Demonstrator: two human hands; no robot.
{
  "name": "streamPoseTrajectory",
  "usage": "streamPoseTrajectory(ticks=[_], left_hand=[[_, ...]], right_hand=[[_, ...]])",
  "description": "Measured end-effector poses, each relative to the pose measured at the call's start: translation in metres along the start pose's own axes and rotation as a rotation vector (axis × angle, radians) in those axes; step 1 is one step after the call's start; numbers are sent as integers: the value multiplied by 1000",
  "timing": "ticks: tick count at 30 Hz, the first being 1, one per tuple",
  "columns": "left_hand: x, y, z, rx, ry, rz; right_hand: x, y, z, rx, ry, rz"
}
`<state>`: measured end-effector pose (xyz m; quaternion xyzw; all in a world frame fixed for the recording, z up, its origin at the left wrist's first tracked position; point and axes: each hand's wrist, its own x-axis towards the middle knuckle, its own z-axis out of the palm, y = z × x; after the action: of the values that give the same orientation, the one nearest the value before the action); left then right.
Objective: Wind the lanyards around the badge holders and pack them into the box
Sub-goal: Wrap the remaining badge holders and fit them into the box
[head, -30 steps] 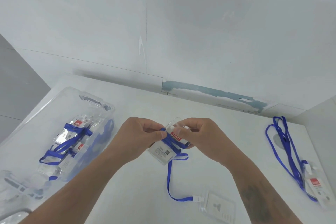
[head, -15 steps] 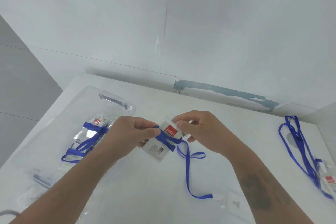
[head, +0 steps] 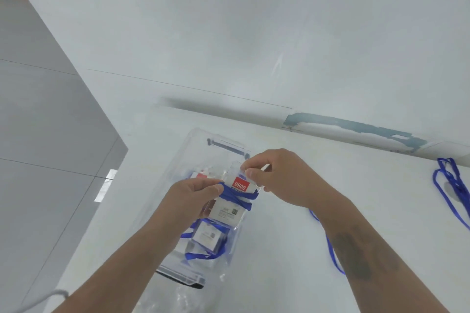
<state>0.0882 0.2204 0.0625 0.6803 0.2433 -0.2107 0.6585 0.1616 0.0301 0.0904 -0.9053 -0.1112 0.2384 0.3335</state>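
Both hands hold a clear badge holder (head: 230,201) with a red label, wound with a blue lanyard, just above the clear plastic box (head: 201,142). My left hand (head: 193,195) pinches the lanyard wraps at the holder's left side. My right hand (head: 277,180) grips the holder's top edge. Inside the box lie other wound badge holders (head: 207,239). A loose blue lanyard strand (head: 330,249) trails on the table under my right forearm.
A further blue lanyard (head: 451,185) lies at the right edge of the white table (head: 292,249). The white wall rises behind it. The table's left edge drops to a grey tiled floor (head: 50,160).
Both hands have carried the wound badge holder left, from over the table to above the box. The view has swung left with them.
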Motion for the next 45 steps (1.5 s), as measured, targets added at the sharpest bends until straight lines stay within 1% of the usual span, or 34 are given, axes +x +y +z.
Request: streamPoseTrajectory(ticks=[4,7,8,11,12,16,19,23,28,33,37,42,45], left_hand=[[10,-12,-22,28,67,-69],[15,-19,-24,38,131,-123],[17,-21,-23,-13,156,-176],[15,-26,-16,-361,219,-424],[15,-28,-14,-458,236,-481],[18,-42,-6,-681,315,-539],[24,-48,-1,-783,419,-559],[33,-49,0,-798,533,-575],[41,-55,-2,-744,633,-604],[49,-59,1,-818,725,-641],[50,-59,0,-835,728,-652],[59,-62,-2,-727,732,-709],[64,-66,-3,-678,707,-747]], right_hand=[[19,-22,25,-68,-14,-2],[31,-28,38,-128,-51,-13],[35,-28,42,-145,-74,-11],[45,-23,49,-156,-151,16],[49,-21,51,-157,-174,16],[61,-18,60,-144,-252,16],[70,-18,66,-125,-291,15],[82,-20,76,-79,-333,24],[96,-22,93,-110,-376,18],[108,-19,111,-163,-388,35],[113,-15,122,-194,-316,42],[113,-15,134,-321,-248,30],[110,-18,135,-387,-199,32]])
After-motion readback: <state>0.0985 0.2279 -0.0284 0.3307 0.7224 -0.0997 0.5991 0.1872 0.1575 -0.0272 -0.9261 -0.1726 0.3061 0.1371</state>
